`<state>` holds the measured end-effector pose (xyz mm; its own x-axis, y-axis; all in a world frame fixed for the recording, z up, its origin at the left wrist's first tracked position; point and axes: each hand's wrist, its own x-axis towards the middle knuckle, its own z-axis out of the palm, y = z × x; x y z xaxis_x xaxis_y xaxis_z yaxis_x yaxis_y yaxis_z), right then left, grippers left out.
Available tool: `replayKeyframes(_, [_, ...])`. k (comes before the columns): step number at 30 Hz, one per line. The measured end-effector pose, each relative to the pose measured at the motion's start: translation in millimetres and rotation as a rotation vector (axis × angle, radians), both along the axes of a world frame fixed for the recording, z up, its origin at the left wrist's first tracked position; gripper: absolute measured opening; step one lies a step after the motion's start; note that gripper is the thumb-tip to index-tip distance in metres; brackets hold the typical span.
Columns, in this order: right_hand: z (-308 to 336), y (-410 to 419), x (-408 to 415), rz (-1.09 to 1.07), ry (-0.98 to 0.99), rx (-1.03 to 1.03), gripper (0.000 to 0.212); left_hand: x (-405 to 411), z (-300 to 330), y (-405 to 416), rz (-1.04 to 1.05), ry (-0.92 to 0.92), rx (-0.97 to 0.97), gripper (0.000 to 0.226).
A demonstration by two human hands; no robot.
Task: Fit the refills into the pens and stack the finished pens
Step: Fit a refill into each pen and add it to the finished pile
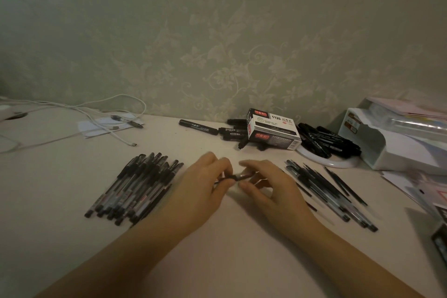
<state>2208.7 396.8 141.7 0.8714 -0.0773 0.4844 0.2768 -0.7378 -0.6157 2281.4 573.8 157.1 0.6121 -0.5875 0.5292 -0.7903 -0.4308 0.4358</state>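
Two hands meet over the worktop (229, 237): left hand (205, 191) pinches a thin refill (223, 179), right hand (268, 184) pinches the clear pen barrel (245, 175). Both look light, stiff and slick; hold close to the joint.

pale table (242, 249) carries pen stack (135, 189), loose pens (329, 189), marker box (273, 129).

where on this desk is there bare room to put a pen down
Bare desk lies between the forearms, bordered by the stacked pens on the left and loose pens on the right. Another patch lies between the cables and stack. The back right around the marker box is crowded.
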Motion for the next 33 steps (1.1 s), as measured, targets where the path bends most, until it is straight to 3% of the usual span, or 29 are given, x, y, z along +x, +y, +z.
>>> replayKeyframes(3, [0, -5, -1, -0.075, -0.008, 0.025, 0.032, 11, 9, 9, 0.235, -0.041, -0.078, 0.008])
replayKeyframes(7, [0, -5, -1, -0.091, 0.006, 0.033, 0.026, 40, 19, 43, 0.591, 0.010, -0.036, 0.011])
replayKeyframes(14, [-2, -5, -1, -0.086, 0.001, 0.029, 0.023, 59, 14, 76, 0.785, 0.199, 0.146, 0.011])
replayKeyframes(21, [-3, -4, -1, -0.097, -0.019, 0.002, 0.021, 57, 13, 71, 0.818, 0.230, 0.253, 0.034])
replayKeyframes(25, [-4, -5, 0, -0.157, -0.019, -0.089, 0.016, 49, 16, 65, 0.818, 0.131, 0.254, 0.030])
replayKeyframes(30, [5, -23, -2, -0.426, -0.016, -0.284, 0.012, 24, 18, 37, 0.529, -0.061, 0.080, 0.021])
replayKeyframes(33, [15, -43, -6, -0.617, 0.084, -0.367, 0.014, 6, 10, 15, 0.330, -0.056, 0.060, 0.013])
